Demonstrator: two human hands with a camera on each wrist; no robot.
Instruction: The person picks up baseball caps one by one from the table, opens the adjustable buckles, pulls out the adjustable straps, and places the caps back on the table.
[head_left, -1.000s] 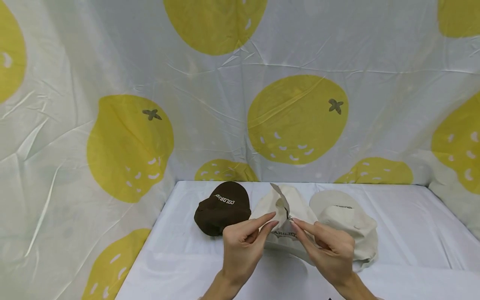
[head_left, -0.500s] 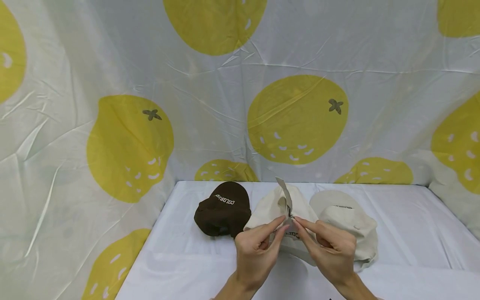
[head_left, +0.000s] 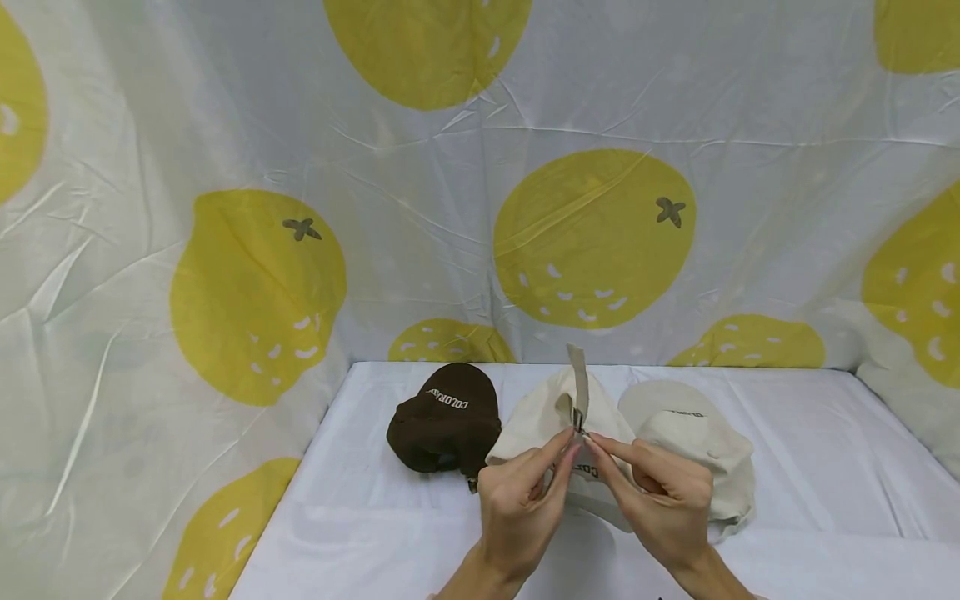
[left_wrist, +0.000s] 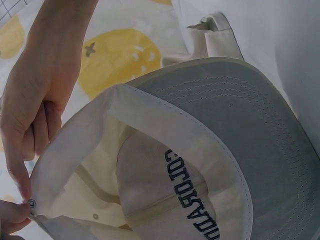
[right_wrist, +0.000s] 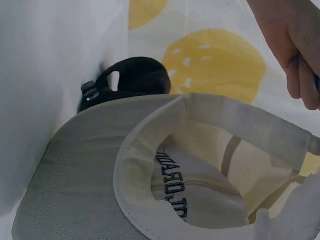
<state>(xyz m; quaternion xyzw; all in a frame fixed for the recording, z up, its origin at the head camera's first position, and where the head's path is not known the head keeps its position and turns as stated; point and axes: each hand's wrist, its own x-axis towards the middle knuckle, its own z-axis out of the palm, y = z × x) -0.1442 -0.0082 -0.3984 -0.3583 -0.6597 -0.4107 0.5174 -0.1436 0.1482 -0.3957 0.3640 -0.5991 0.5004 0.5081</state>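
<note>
A cream baseball cap (head_left: 528, 425) with dark embroidered lettering is held between both hands, its grey-beige brim towards the person. Its back strap (head_left: 580, 379) stands up with the loose end pointing away, passing through a small metal buckle (head_left: 578, 420). My left hand (head_left: 521, 500) pinches the strap just at the buckle with thumb and forefinger. Close beside it, my right hand (head_left: 663, 492) pinches the strap's other side, fingertips nearly touching the left ones. In the left wrist view, the cap's inside (left_wrist: 145, 175) shows, and a round metal snap or eyelet (left_wrist: 32, 203) lies at the fingertips.
A dark brown cap (head_left: 446, 429) lies left of the hands on the white-covered table (head_left: 337, 533). To the right rests another cream cap (head_left: 697, 446). Behind the table hangs a white curtain (head_left: 420, 217) with a lemon print.
My left hand has moved right, up to the buckle and the right hand. The strap's loose end has swung from leaning left to nearly upright and reaches higher. My right hand has barely moved.
</note>
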